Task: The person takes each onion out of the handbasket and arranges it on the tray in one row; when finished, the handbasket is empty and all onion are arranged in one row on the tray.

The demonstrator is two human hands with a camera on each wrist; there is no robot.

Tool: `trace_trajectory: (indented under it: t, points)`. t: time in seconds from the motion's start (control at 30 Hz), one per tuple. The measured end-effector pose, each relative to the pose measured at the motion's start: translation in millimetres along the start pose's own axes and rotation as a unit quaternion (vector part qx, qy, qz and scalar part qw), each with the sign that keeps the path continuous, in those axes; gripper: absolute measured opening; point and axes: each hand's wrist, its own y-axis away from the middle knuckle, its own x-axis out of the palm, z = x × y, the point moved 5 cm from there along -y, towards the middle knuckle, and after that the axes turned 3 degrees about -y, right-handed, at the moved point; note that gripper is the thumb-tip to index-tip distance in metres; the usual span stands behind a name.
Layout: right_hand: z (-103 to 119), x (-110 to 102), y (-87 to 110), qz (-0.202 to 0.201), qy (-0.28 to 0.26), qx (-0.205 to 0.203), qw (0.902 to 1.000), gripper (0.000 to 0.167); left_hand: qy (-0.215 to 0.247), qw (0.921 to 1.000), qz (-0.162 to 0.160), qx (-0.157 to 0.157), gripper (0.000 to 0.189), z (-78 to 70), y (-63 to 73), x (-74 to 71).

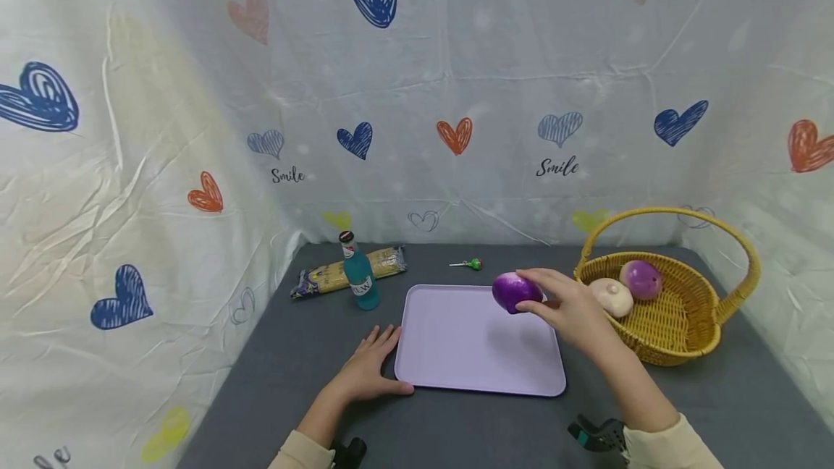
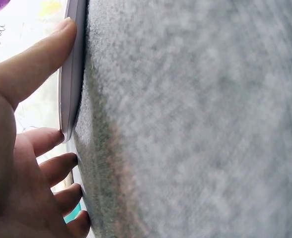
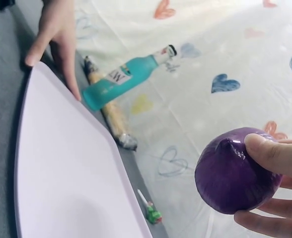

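A shiny purple onion (image 1: 515, 292) is pinched between the thumb and fingers of my right hand (image 1: 576, 310), held above the right part of a lilac tray (image 1: 469, 346). The right wrist view shows the same onion (image 3: 235, 171) with its pointed tip toward the camera. My left hand (image 1: 369, 371) touches the tray's left side with spread fingers. In the left wrist view its thumb (image 2: 46, 54) lies against the tray's edge (image 2: 72, 74), and a fingertip meets the corner.
A yellow wicker basket (image 1: 677, 344) at right holds a white onion (image 1: 612, 297) and another purple onion (image 1: 641, 279). Behind the tray lie a lollipop (image 1: 474, 264) and a long packet (image 1: 326, 279), with a blue bottle (image 1: 360, 277) standing before the packet.
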Motion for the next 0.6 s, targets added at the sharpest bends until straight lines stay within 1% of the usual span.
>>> trace_trajectory:
  t: [0.1, 0.27, 0.47, 0.6]
  points:
    - [3.7, 4.6, -3.0, 0.003, -0.010, 0.005, 0.9999, 0.051, 0.001, 1.0000, -0.004, 0.002, 0.114, 0.8, 0.0, 0.1]
    - [7.8, 16.7, -8.3, 0.021, -0.028, 0.021, 0.9992, 0.052, -0.001, 1.0000, -0.008, 0.003, 0.114, 3.1, -0.8, 0.6]
    - [10.4, 25.9, -10.1, 0.025, -0.041, 0.021, 0.9986, 0.052, 0.001, 1.0000, 0.000, 0.001, 0.114, 1.6, -0.4, 2.0]
    - [11.9, 32.0, -12.5, 0.027, -0.055, 0.020, 0.9980, 0.052, 0.005, 1.0000, -0.002, 0.002, 0.114, -0.8, 0.7, 1.0]
